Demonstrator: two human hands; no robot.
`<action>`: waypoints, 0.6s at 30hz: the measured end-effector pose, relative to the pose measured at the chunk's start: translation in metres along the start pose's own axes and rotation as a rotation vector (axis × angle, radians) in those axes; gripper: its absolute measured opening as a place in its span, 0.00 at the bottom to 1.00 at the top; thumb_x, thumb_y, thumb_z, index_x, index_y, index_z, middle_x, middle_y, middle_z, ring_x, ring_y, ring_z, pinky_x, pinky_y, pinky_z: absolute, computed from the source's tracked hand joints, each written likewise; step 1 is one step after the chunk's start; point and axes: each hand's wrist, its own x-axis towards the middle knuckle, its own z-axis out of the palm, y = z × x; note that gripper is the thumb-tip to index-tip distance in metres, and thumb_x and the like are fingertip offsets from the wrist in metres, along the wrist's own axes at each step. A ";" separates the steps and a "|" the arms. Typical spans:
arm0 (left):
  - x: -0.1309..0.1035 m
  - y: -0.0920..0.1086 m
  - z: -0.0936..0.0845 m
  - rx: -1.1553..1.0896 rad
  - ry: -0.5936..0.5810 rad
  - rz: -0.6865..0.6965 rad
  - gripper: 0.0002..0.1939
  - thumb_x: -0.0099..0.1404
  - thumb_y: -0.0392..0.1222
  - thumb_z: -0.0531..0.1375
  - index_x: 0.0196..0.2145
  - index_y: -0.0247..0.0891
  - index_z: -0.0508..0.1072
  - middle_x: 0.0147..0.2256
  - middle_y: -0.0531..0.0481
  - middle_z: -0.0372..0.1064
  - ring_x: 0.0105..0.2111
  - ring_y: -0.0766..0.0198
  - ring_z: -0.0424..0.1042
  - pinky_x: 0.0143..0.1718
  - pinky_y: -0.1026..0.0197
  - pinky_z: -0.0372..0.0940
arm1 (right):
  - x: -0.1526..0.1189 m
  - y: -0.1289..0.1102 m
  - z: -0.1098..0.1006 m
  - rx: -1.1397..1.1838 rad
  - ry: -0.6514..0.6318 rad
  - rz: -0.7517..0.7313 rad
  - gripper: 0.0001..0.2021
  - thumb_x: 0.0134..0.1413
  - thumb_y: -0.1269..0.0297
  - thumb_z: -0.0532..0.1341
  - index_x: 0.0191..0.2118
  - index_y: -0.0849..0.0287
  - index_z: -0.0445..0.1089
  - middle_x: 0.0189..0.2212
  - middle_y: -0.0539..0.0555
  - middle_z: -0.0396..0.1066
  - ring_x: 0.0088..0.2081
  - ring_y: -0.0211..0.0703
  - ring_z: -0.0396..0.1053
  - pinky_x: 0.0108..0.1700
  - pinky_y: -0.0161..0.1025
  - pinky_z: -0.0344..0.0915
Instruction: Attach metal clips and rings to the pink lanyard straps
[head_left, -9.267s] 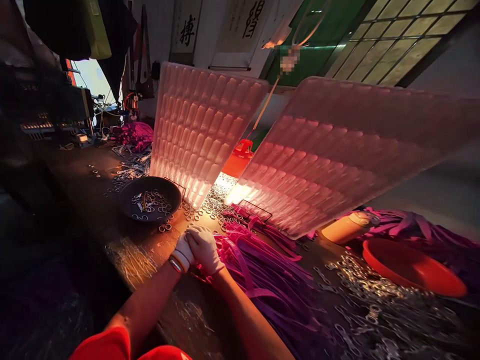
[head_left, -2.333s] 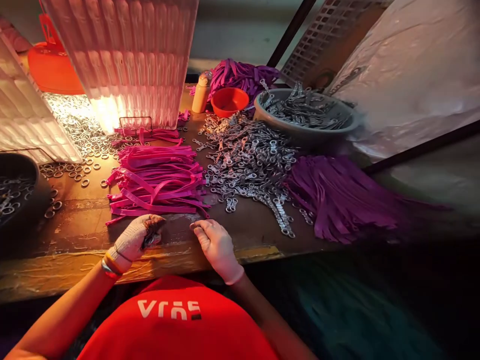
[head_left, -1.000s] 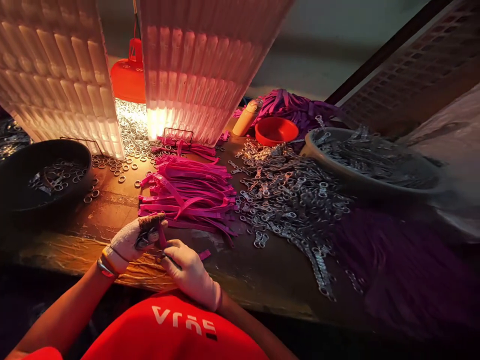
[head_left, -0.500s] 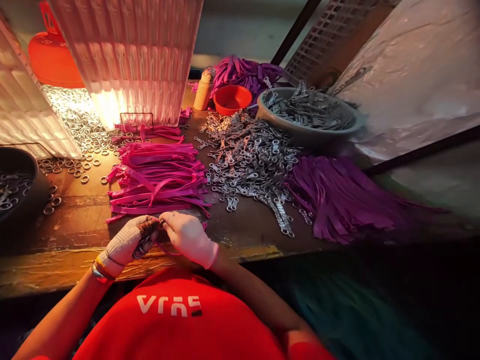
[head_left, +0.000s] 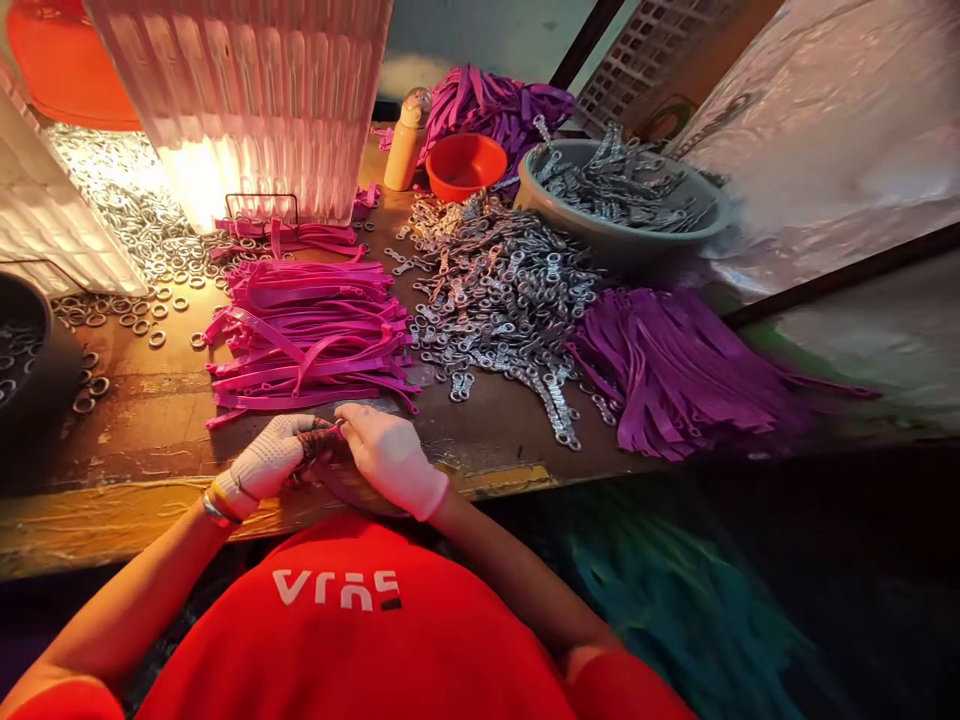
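My left hand [head_left: 271, 460], in a dotted white glove with dark, worn fingertips, is closed at the table's front edge. My right hand [head_left: 394, 458], in a plain white glove, pinches close beside it. Between the fingertips shows a bit of a pink strap [head_left: 337, 431], part of which hangs below the hands. Any metal piece on it is hidden by the fingers. Just beyond the hands lies a stack of pink straps [head_left: 315, 330]. To its right is a heap of metal links [head_left: 502, 300], some in a row toward the front.
Purple straps [head_left: 667, 380] lie at right, with more purple straps [head_left: 487, 105] behind. A grey basin [head_left: 622, 235] holds metal links. A red bowl [head_left: 465, 168] and a bottle [head_left: 405, 145] stand at back. Metal rings [head_left: 157, 240] spread beside ribbed panels [head_left: 262, 100]; a dark bowl [head_left: 56, 390] stands left.
The view has tipped down slightly, so the table's things sit higher. Both hands stay together at the strap; the right hand has turned a little and its fingers have shifted along it.
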 end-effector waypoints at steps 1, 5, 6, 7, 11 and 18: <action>0.000 -0.003 0.000 -0.035 0.004 -0.024 0.17 0.63 0.55 0.62 0.29 0.36 0.73 0.16 0.54 0.61 0.13 0.69 0.56 0.14 0.68 0.48 | -0.001 0.002 -0.003 0.033 -0.042 -0.002 0.17 0.67 0.64 0.55 0.59 0.58 0.65 0.47 0.57 0.76 0.45 0.45 0.74 0.43 0.36 0.63; -0.003 -0.010 0.003 0.047 0.051 0.050 0.17 0.64 0.53 0.62 0.27 0.36 0.72 0.16 0.54 0.63 0.13 0.70 0.57 0.14 0.69 0.49 | -0.001 0.007 -0.007 0.007 -0.220 0.041 0.20 0.61 0.56 0.62 0.57 0.54 0.66 0.42 0.53 0.79 0.41 0.47 0.76 0.36 0.35 0.62; -0.004 -0.010 0.004 0.073 0.059 0.065 0.17 0.64 0.52 0.61 0.27 0.36 0.72 0.16 0.54 0.63 0.13 0.71 0.58 0.15 0.70 0.50 | -0.001 0.008 -0.006 -0.017 -0.219 0.058 0.16 0.62 0.57 0.61 0.54 0.54 0.68 0.40 0.53 0.79 0.40 0.46 0.77 0.35 0.35 0.61; -0.005 -0.010 0.006 0.092 0.065 0.074 0.16 0.65 0.51 0.61 0.26 0.36 0.72 0.15 0.54 0.63 0.13 0.71 0.58 0.15 0.70 0.50 | 0.000 0.008 -0.003 -0.039 -0.204 0.065 0.13 0.64 0.58 0.59 0.51 0.54 0.69 0.39 0.53 0.79 0.39 0.45 0.77 0.35 0.35 0.60; -0.005 -0.010 0.007 0.128 0.071 0.077 0.16 0.65 0.51 0.60 0.27 0.36 0.72 0.16 0.55 0.62 0.14 0.71 0.58 0.16 0.69 0.51 | 0.000 0.008 0.012 -0.118 -0.175 -0.024 0.10 0.67 0.61 0.55 0.47 0.60 0.68 0.34 0.56 0.78 0.36 0.45 0.76 0.33 0.35 0.59; -0.001 -0.010 -0.001 0.173 -0.048 0.067 0.15 0.63 0.48 0.63 0.25 0.35 0.71 0.19 0.53 0.63 0.17 0.71 0.58 0.16 0.70 0.52 | -0.003 0.008 0.025 -0.177 -0.250 -0.181 0.19 0.68 0.51 0.55 0.46 0.65 0.66 0.32 0.59 0.77 0.33 0.48 0.76 0.28 0.36 0.53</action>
